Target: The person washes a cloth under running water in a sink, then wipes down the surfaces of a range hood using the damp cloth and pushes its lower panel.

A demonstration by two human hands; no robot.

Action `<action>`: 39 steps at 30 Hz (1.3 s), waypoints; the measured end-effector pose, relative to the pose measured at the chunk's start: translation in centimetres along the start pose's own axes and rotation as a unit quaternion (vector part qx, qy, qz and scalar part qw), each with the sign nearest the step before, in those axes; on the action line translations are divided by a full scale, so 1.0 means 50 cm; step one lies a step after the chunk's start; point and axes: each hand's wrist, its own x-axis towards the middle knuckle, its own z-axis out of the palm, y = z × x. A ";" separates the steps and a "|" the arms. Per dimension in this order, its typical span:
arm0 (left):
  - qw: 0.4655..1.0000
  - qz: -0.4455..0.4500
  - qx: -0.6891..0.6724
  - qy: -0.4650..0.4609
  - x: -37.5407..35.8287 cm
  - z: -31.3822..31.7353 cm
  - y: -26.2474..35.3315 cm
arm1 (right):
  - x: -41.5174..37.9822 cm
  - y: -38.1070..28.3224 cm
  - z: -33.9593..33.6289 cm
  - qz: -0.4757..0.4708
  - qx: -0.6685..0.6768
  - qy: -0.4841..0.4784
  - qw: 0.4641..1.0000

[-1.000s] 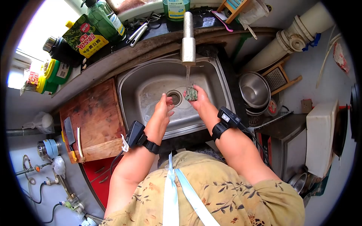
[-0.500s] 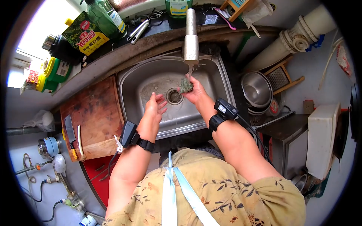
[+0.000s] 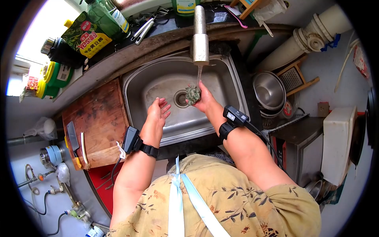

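Note:
Over the drain [image 3: 181, 98] of the steel sink [image 3: 166, 80], my right hand [image 3: 205, 98] grips a crumpled grey-green scrubber [image 3: 193, 95]. A stream of water from the faucet [image 3: 200, 49] falls at the scrubber and the fingers around it. To the left of the drain, my left hand [image 3: 158, 111] is held above the basin with its fingers spread and nothing in them. It is apart from the scrubber.
Left of the sink, a wooden cutting board [image 3: 98, 114] carries a knife [image 3: 72, 136] and a pale stalk [image 3: 84, 148]. Bottles and utensils line the ledge behind. Steel bowls [image 3: 269, 91] are stacked to the right.
My right hand has turned, and the scrubber shows more of its face, slightly lower and nearer the drain. My left hand has shifted slightly left.

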 end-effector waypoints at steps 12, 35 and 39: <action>1.000 0.000 0.003 -0.004 0.003 -0.004 -0.008 | 0.040 -0.016 -0.018 -0.057 -0.137 0.061 0.987; 0.982 -0.003 -0.064 -0.179 -0.006 0.187 -0.018 | -0.041 0.027 0.012 -0.315 -0.415 0.014 0.853; 0.982 0.068 -0.057 -0.166 0.035 0.195 -0.035 | -0.106 0.005 0.032 -0.501 -0.630 0.047 0.592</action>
